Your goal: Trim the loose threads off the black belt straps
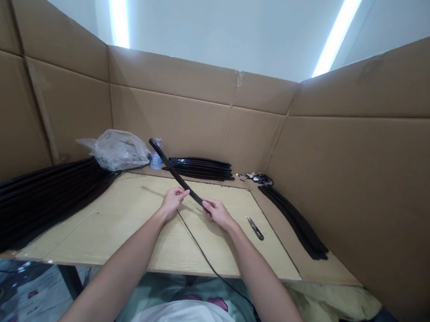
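Both of my hands grip one long black strip (173, 171), held slanting over the table, its far end raised toward the back left. My left hand (174, 199) pinches it around the middle, thumb and fingertips together. Lower down, my right hand (215, 211) is closed around the near end. A thin black cord (200, 249) runs from beside my left hand, over the table's front edge and down toward my lap. Whether the cord is in my left fingers I cannot tell. Thread snips (255, 228) lie on the table right of my right hand.
A large pile of black strips (42, 199) covers the left side. More strips (201, 168) are stacked at the back, others (293, 221) at the right. A clear plastic bag (120, 148), a water bottle (156, 160) and a small dark tangle (261, 178) stand before cardboard walls (200, 80).
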Action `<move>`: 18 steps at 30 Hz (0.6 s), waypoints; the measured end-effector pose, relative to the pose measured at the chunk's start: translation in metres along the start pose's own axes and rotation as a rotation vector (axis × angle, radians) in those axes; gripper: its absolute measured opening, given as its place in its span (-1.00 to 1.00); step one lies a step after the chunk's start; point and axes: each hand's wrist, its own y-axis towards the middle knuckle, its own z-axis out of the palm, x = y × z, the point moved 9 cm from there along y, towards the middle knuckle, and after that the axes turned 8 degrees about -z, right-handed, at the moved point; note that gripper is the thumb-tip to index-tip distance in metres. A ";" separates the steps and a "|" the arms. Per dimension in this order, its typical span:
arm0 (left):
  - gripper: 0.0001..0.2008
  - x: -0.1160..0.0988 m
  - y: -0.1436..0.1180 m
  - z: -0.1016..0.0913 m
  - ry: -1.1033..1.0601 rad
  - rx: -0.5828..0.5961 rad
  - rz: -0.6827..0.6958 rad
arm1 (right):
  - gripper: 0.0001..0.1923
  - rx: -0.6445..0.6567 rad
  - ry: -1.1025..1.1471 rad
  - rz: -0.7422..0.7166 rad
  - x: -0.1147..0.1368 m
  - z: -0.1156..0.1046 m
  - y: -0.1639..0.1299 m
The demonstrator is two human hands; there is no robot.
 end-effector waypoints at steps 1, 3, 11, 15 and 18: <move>-0.60 0.000 0.000 -0.001 0.006 -0.002 -0.001 | -0.61 0.003 0.010 0.010 0.000 0.002 0.000; -0.61 0.000 0.001 -0.001 0.015 -0.002 -0.002 | -0.63 0.010 0.022 0.029 0.000 0.004 -0.001; -0.62 0.002 0.001 0.004 0.028 0.050 0.008 | -0.67 -0.003 0.096 0.084 -0.001 0.006 -0.006; -0.61 0.004 0.001 0.006 0.019 0.068 0.000 | -0.58 0.056 0.187 0.120 -0.008 0.016 -0.007; -0.61 0.004 0.001 0.006 0.005 0.069 0.000 | -0.53 0.069 0.224 0.122 -0.009 0.018 -0.008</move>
